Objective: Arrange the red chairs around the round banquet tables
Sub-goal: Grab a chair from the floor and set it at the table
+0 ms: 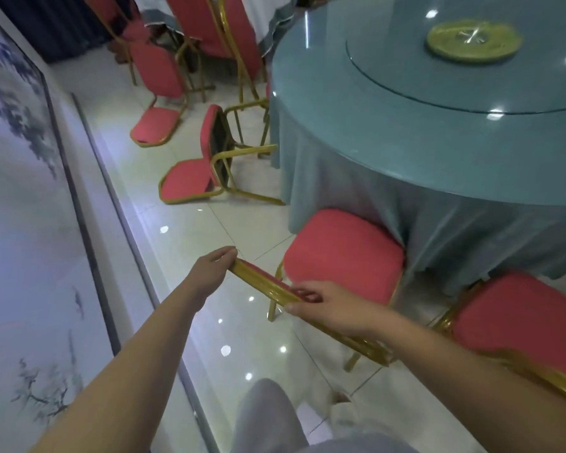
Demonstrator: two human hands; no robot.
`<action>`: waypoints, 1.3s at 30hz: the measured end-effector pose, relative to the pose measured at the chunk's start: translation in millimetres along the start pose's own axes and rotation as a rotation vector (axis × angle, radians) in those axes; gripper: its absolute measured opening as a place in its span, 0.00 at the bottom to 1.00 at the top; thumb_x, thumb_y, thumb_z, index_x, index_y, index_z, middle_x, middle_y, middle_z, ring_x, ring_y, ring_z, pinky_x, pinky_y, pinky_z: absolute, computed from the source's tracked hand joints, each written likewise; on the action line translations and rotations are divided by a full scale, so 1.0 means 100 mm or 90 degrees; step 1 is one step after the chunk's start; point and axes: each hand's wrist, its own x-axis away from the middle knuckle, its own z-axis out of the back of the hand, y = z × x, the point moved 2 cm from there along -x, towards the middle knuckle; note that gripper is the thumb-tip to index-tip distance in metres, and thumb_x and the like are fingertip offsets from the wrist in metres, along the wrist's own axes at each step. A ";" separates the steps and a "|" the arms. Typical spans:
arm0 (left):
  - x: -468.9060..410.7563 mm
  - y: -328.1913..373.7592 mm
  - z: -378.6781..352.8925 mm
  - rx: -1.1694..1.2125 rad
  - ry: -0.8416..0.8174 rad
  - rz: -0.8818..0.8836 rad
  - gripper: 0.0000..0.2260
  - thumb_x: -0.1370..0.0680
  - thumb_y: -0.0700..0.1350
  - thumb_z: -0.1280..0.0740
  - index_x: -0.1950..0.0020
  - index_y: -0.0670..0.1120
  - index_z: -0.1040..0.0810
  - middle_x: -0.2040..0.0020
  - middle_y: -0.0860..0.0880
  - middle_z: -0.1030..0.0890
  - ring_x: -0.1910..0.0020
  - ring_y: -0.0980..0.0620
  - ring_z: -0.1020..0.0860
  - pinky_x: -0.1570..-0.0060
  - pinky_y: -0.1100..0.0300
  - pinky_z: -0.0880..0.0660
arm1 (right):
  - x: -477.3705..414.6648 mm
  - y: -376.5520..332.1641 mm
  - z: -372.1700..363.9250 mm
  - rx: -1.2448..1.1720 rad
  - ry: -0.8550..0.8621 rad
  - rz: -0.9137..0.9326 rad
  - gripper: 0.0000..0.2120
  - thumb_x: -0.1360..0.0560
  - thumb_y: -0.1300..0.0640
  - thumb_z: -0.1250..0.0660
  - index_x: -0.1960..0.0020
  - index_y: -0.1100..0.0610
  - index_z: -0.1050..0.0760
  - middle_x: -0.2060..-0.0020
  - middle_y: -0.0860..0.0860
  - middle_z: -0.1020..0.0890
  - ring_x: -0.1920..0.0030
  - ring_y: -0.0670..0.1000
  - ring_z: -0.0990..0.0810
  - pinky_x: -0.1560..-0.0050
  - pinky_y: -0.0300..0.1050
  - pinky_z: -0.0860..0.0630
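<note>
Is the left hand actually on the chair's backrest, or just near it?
Touching. The head view shows the left hand curled round the corner of the backrest, with no gap; the right hand grips it too.

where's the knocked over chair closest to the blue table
The knocked-over chair lies on the floor at centre-left of the head view, legs pointing at the round table on its right. A second fallen chair lies behind it, nearer the wall.

Glossy pale floor tiles (190,237) catch ceiling-light glints beside a long wall panel (20,197) painted with inky trees.
</note>
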 end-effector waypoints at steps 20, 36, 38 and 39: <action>-1.35 -0.53 2.09 0.027 -0.056 0.035 0.21 0.22 0.51 0.32 0.30 0.52 0.27 0.35 0.47 0.24 0.40 0.49 0.25 0.41 0.57 0.31 | -2.12 -1.40 -1.01 0.171 0.304 -0.054 0.30 0.24 0.40 0.32 0.25 0.47 0.35 0.27 0.50 0.33 0.30 0.50 0.32 0.32 0.43 0.35; -3.18 -0.23 3.63 0.115 0.071 0.096 0.18 0.25 0.52 0.29 0.35 0.60 0.25 0.34 0.52 0.27 0.40 0.53 0.26 0.42 0.57 0.32 | -4.87 -2.34 -0.72 -0.071 0.231 -0.077 0.29 0.23 0.43 0.33 0.25 0.44 0.37 0.26 0.49 0.35 0.44 0.40 0.31 0.74 0.27 0.30; -3.43 -0.17 3.80 0.104 0.066 0.122 0.19 0.24 0.52 0.29 0.34 0.60 0.25 0.32 0.51 0.28 0.39 0.53 0.27 0.42 0.57 0.33 | -5.29 -2.53 -0.53 -0.072 0.227 -0.074 0.29 0.23 0.42 0.33 0.25 0.43 0.36 0.26 0.49 0.35 0.36 0.46 0.33 0.59 0.30 0.27; -3.54 -0.13 3.90 0.098 0.068 0.139 0.19 0.24 0.52 0.29 0.33 0.59 0.26 0.32 0.51 0.28 0.39 0.53 0.27 0.43 0.57 0.33 | -5.49 -2.61 -0.44 -0.064 0.223 -0.077 0.29 0.24 0.41 0.33 0.25 0.43 0.36 0.26 0.48 0.35 0.33 0.48 0.33 0.49 0.36 0.29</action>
